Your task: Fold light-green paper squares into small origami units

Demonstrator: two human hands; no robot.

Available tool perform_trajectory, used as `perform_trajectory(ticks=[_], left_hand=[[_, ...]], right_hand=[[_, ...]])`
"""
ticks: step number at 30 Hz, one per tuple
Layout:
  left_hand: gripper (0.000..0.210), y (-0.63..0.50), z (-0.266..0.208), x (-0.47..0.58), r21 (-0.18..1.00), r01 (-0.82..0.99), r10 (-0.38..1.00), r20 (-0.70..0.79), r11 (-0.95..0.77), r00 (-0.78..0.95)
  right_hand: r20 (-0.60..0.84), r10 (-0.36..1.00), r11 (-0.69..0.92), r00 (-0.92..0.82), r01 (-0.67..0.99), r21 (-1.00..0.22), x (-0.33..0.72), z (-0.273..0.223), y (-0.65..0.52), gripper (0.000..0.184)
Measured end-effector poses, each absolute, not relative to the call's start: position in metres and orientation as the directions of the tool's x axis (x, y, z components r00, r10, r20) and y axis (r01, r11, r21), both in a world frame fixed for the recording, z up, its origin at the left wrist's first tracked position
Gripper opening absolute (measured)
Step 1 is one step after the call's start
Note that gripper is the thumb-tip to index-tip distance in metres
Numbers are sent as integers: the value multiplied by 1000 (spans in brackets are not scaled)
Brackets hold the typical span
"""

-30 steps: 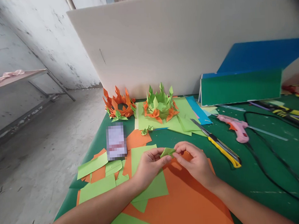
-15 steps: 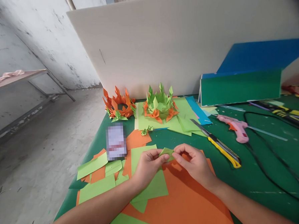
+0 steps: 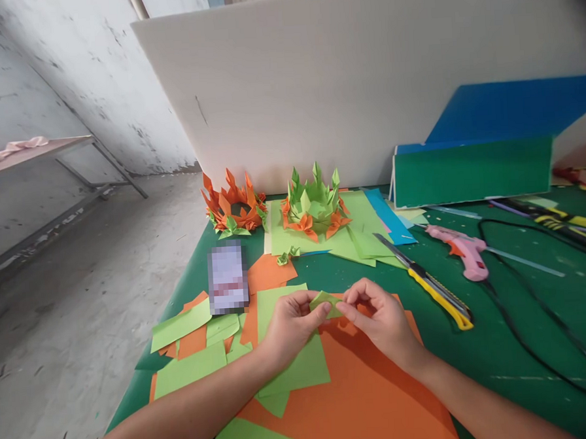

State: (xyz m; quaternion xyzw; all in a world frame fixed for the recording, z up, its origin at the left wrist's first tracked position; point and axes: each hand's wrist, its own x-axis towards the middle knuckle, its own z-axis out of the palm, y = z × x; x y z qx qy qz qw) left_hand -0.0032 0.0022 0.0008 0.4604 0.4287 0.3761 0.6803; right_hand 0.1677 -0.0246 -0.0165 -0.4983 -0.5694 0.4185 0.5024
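Note:
A small folded piece of green paper is held between my two hands. My left hand pinches its left side, thumb on top. On its right side, my right hand closes thumb and fingertips on the edge. Beneath both hands lie a large orange sheet and a green sheet. Farther back stand an orange folded-paper crown with green flowers and a green folded-paper crown with orange flowers. A small green paper flower lies in front of them.
To the right are a yellow utility knife and a pink glue gun with a black cord. A phone with a blurred screen rests on the left among paper pieces. A white board rises behind the green table.
The right fingers have shifted slightly on the green paper, and its tilt differs a little. Everything else looks the same.

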Motion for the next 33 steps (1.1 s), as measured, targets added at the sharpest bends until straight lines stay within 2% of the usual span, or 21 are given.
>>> perform_trajectory(ticks=[9, 13, 18, 24, 30, 33], left_hand=[[25, 3, 4, -3, 930, -146, 889, -264, 338, 375], [28, 4, 6, -5, 885, -238, 877, -294, 400, 379], [35, 7, 9, -6, 842, -267, 857, -358, 468, 370], [37, 6, 7, -5, 847, -282, 866, -336, 450, 371], [37, 6, 7, -6, 817, -342, 866, -336, 464, 372], [34, 6, 5, -7, 831, -355, 877, -289, 429, 383]], right_hand=[[159, 985, 164, -61, 94, -982, 167, -20, -23, 16], [177, 980, 184, -95, 70, -981, 166, -19, -25, 14], [154, 979, 153, -135, -16, -988, 168, -18, -25, 14], [201, 963, 216, -178, 72, -974, 170, -16, -24, 5], [231, 962, 256, -146, 181, -950, 171, -12, -24, 12], [252, 962, 272, -108, 255, -928, 171, -10, -23, 12]])
